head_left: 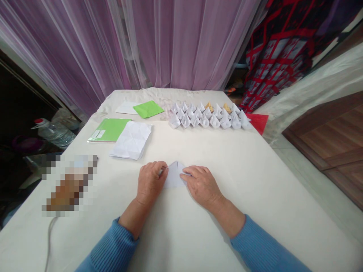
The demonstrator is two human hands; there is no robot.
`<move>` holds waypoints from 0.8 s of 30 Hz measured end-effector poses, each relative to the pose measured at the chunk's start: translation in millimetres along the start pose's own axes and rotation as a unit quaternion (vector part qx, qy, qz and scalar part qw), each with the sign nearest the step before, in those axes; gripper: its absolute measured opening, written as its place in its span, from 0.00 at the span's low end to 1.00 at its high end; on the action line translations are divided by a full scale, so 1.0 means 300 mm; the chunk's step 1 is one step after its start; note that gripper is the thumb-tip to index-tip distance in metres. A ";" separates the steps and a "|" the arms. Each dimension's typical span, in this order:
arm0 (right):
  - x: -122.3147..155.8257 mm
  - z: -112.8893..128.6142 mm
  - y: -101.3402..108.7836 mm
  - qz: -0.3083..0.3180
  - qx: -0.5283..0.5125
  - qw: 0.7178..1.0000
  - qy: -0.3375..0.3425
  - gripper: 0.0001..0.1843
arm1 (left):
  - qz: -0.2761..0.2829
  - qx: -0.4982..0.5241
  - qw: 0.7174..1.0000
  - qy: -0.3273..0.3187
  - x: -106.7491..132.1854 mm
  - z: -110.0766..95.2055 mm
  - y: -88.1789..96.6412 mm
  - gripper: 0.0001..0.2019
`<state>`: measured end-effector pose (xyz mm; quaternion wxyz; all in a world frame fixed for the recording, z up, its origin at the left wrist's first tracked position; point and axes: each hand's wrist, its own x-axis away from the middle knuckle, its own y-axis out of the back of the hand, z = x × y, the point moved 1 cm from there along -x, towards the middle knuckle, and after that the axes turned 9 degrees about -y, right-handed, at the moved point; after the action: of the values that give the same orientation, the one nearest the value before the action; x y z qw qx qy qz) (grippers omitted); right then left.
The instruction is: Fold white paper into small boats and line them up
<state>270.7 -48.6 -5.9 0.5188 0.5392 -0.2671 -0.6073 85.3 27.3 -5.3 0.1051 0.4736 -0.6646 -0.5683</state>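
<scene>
A small white paper piece (174, 174), partly folded to a point, lies on the cream table (255, 181) in front of me. My left hand (151, 181) has its fingers curled and pressed on the paper's left edge. Pressing on the right edge is my right hand (202, 185), fingers closed together. Both arms wear blue sleeves.
Several folded white paper boats (210, 117), with two tan ones, stand in rows at the table's far side beside a red sheet (259, 121). A stack of creased white sheets (132, 140), a green packet (109, 129) and a green sheet (148, 108) lie at far left. A water bottle (53, 132) stands beyond the left edge.
</scene>
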 end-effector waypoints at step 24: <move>-0.001 0.003 0.004 0.010 0.010 1.000 -0.008 0.12 | 0.033 -0.036 0.992 -0.120 0.031 -0.027 0.007 0.09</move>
<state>270.2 -48.8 -4.5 0.5173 0.5368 -0.2825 -0.6037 84.7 14.7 -4.6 0.0604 0.3756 -0.6671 -0.6405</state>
